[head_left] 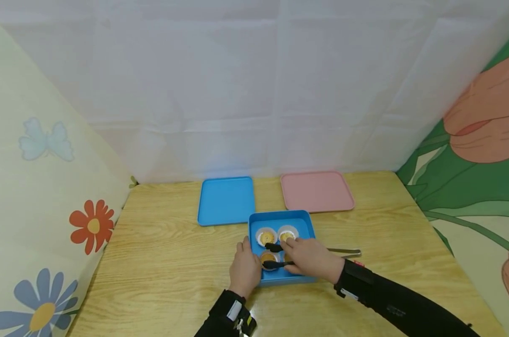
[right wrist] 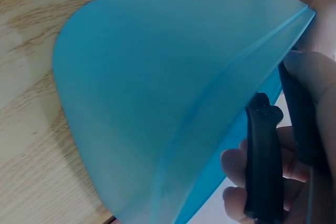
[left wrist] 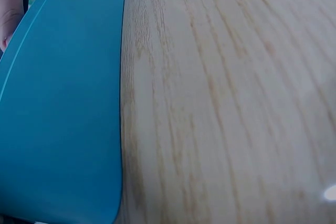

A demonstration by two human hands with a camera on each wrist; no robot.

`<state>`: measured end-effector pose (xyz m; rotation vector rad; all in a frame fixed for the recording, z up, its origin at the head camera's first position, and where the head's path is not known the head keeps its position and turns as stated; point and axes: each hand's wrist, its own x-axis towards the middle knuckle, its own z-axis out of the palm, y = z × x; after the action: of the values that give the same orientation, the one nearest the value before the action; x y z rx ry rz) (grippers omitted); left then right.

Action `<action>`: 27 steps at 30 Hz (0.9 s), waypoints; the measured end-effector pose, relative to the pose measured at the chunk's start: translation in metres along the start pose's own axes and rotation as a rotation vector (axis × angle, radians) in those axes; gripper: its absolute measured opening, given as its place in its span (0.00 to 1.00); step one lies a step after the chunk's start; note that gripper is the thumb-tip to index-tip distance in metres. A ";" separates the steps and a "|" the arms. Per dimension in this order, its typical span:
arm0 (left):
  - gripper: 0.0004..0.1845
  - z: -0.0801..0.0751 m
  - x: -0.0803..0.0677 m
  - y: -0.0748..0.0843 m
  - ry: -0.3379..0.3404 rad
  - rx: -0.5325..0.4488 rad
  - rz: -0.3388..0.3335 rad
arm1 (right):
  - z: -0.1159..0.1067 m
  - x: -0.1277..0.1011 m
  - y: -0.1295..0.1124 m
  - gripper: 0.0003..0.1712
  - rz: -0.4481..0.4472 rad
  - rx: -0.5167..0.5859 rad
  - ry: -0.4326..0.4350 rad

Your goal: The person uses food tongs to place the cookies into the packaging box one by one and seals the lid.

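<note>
A blue rectangular box (head_left: 309,224) sits on the table, its side wall also filling the left of the left wrist view. Inside stand several small round cups (head_left: 266,237) with pale rims and yellow-orange contents. My left hand (head_left: 244,267) rests along the box's left wall, fingers fairly straight. From the right, my right hand (head_left: 311,256) reaches over the box, gripping tongs (head_left: 343,251). The two black ends (right wrist: 265,161) of the tongs stand apart above the cups, and their metal arms trail out past the right wall. The right hand partly hides the right-hand cups.
Behind the box to the left lies a flat blue tray (head_left: 226,201). A pink tray (head_left: 317,191) lies behind it to the right. The wooden table (head_left: 166,252) ends at a white cloth backdrop (head_left: 221,93), with printed panels at both sides.
</note>
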<state>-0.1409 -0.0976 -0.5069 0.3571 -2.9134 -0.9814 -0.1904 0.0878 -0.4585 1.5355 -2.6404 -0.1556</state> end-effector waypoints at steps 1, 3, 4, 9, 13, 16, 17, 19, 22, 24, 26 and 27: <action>0.26 0.000 0.000 0.000 -0.001 0.004 0.001 | 0.000 0.000 0.000 0.35 0.004 0.006 -0.001; 0.26 0.000 0.000 0.001 0.002 0.004 0.006 | 0.000 0.000 0.001 0.35 0.012 0.022 -0.002; 0.26 0.000 0.000 0.001 0.003 0.002 0.009 | 0.000 -0.001 0.001 0.35 0.017 0.029 -0.002; 0.26 -0.001 0.000 0.002 0.002 0.000 0.009 | -0.001 -0.003 0.001 0.36 0.025 0.047 0.000; 0.26 0.000 -0.001 0.002 0.006 0.001 0.008 | 0.000 -0.006 0.001 0.37 0.038 0.074 0.022; 0.26 0.000 -0.001 0.002 0.007 0.001 0.004 | -0.001 -0.009 0.002 0.36 0.071 0.118 0.045; 0.26 0.000 -0.001 0.002 0.007 -0.001 0.000 | -0.001 -0.010 0.002 0.36 0.084 0.132 0.052; 0.26 0.000 0.000 0.001 0.003 -0.008 -0.006 | -0.004 -0.012 0.003 0.36 0.110 0.150 0.065; 0.26 0.000 0.000 0.001 -0.005 -0.010 -0.015 | -0.008 -0.016 0.008 0.37 0.165 0.175 0.104; 0.26 -0.001 0.000 0.001 -0.007 -0.014 -0.015 | -0.009 -0.020 0.012 0.38 0.209 0.192 0.154; 0.26 0.000 0.000 0.001 -0.004 -0.012 -0.016 | -0.010 -0.024 0.019 0.39 0.269 0.189 0.211; 0.26 0.000 0.000 0.001 -0.004 -0.011 -0.015 | -0.009 -0.026 0.022 0.39 0.304 0.193 0.242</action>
<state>-0.1406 -0.0969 -0.5063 0.3777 -2.9118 -1.0003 -0.1951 0.1209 -0.4469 1.0912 -2.7070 0.2929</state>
